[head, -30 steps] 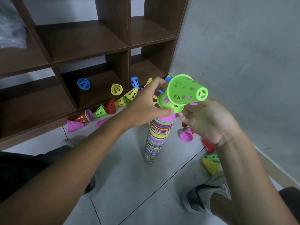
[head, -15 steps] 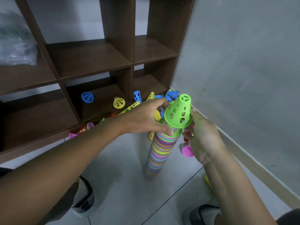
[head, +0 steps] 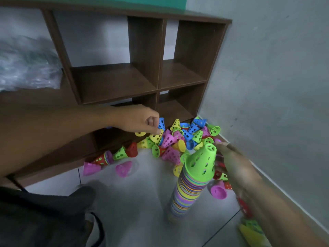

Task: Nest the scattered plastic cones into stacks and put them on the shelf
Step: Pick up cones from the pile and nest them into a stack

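Note:
A tall stack of nested multicolour cones (head: 184, 195) stands on the grey floor, and a green cone (head: 201, 163) caps it. My right hand (head: 233, 163), blurred, lies just right of the green cone with straight fingers and holds nothing. My left hand (head: 140, 120) reaches to the loose pile of cones (head: 179, 138) at the foot of the brown shelf (head: 114, 81). Its curled fingertips pinch the narrow end of a yellow cone (head: 155, 136) at the pile's left edge.
Loose pink cones (head: 123, 169) and a red and green pair (head: 124, 152) lie left of the stack, with more cones (head: 219, 190) to its right along the grey wall (head: 267, 86). A plastic bag (head: 26, 65) fills a left shelf bay. My dark-trousered knee (head: 44, 214) is at the bottom left.
The green cone now sits down on the stack. My left hand left the stack and reached forward to the pile. My right hand let go and opened. The view tilted up.

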The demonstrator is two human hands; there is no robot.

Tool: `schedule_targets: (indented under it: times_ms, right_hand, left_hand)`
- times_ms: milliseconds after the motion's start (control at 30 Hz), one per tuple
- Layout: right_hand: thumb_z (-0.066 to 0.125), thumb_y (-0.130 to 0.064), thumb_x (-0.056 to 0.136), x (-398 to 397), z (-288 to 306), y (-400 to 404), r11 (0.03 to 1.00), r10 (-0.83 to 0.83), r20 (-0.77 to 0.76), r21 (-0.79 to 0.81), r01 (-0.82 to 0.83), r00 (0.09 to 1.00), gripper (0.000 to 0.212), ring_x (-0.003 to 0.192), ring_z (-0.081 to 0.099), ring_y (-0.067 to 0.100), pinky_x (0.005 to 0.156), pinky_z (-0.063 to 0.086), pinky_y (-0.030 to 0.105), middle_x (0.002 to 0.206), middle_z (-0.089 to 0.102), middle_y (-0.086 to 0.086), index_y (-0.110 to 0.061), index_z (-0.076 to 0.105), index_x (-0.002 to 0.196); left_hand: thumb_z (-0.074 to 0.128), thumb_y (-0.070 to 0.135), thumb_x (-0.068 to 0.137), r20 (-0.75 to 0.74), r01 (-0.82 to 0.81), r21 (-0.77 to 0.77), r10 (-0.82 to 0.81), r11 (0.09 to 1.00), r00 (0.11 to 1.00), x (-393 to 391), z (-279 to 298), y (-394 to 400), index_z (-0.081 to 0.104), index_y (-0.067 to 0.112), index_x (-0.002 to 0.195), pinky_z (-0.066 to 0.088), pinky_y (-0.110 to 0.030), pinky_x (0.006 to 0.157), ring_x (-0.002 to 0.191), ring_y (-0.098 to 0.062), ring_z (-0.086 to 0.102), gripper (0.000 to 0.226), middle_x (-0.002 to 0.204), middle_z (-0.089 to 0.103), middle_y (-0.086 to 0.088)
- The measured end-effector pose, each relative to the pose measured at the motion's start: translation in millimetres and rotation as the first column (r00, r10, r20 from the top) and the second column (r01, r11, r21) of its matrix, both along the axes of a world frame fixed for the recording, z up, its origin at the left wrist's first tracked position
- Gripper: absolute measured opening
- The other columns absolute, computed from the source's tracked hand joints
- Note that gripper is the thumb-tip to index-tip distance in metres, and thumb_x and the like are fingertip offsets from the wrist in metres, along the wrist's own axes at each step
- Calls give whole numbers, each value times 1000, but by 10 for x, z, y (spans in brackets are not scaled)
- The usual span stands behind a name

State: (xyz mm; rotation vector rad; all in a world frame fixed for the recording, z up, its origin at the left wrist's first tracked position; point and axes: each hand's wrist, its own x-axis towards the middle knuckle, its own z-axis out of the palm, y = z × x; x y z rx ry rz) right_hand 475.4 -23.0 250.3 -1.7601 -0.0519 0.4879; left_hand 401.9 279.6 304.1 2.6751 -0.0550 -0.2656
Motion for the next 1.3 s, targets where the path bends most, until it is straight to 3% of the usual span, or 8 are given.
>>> schedule_targets:
  times_ms: [133, 300, 467, 767, 900, 1100, 1200, 1300]
  right_hand:
    - [56, -15, 98, 236, 38, 133, 988, 125, -7, -85, -125, 992, 8, 80, 59, 19, 72, 47, 34, 87, 65, 2, -15, 64, 99]
    - [59, -9, 96, 601, 49, 469, 935, 273, -5, -232, -267, 962, 13, 94, 64, 29, 85, 50, 41, 103, 67, 13, -6, 65, 108]
    - [57, -18, 99, 916, 40, 920, 842, 449, 2, -335, -422, 894, 11, 93, 64, 21, 71, 52, 32, 113, 68, 9, -17, 64, 106]
    - [62, -24, 97, 1216, -282, 1907, 518, 769, -34, -553, -652, 639, 24, 92, 62, 26, 79, 55, 39, 112, 66, 17, -26, 58, 121]
    - [63, -32, 96, 1273, -590, 2289, 336, 861, -102, -621, -708, 498, 40, 91, 64, 15, 66, 47, 21, 117, 64, 3, -36, 47, 134]
    - [63, -38, 95, 1334, -881, 2880, 108, 937, -142, -750, -653, 318, 61, 91, 64, 17, 80, 57, 35, 139, 42, -2, -47, 30, 146]
    - [62, -41, 95, 1353, -1039, 3165, 20, 957, -150, -820, -571, 249, 67, 115, 58, 23, 95, 52, 33, 147, 31, 7, -46, 25, 150]
    - [63, -40, 93, 1379, -1211, 3426, -21, 958, -170, -845, -534, 231, 71, 108, 60, 27, 86, 50, 28, 148, 28, 13, -48, 21, 151]
  left_hand:
    - [65, 47, 93, -131, 24, 110, -9, 994, 991, -34, 76, 322, 65, 25, 108, 56, -26, 80, 91, -3, 65, 27, 98, 69, 13]
    - [65, 48, 93, -186, -40, 175, 73, 984, 980, -186, -19, 737, 64, 30, 105, 56, -28, 81, 91, -6, 64, 22, 97, 66, 17]
    - [65, 48, 92, -217, -116, 178, 154, 977, 964, -278, -331, 1036, 65, 29, 106, 57, -30, 84, 90, -4, 64, 23, 97, 67, 16]
    - [66, 51, 90, -204, -244, 249, 297, 937, 933, -31, -1129, 1581, 48, 29, 138, 49, -32, 96, 112, -13, 51, 55, 132, 47, 5]
    - [66, 52, 90, -189, -362, 292, 424, 885, 886, 133, -1471, 1807, 30, 25, 154, 36, -38, 114, 141, -26, 31, 79, 157, 24, -4]
    - [66, 50, 90, -134, -502, 288, 553, 816, 822, 354, -1940, 2128, 11, 37, 159, 28, -48, 120, 151, -34, 6, 89, 166, -10, 1]
    - [64, 52, 90, -79, -585, 314, 635, 747, 769, 513, -2185, 2181, 7, 39, 159, 24, -49, 121, 150, -39, 2, 90, 165, -17, -2]
    - [63, 55, 89, -4, -680, 312, 717, 663, 697, 703, -2438, 2228, 9, 42, 157, 29, -49, 117, 146, -41, 7, 88, 164, -12, -8]
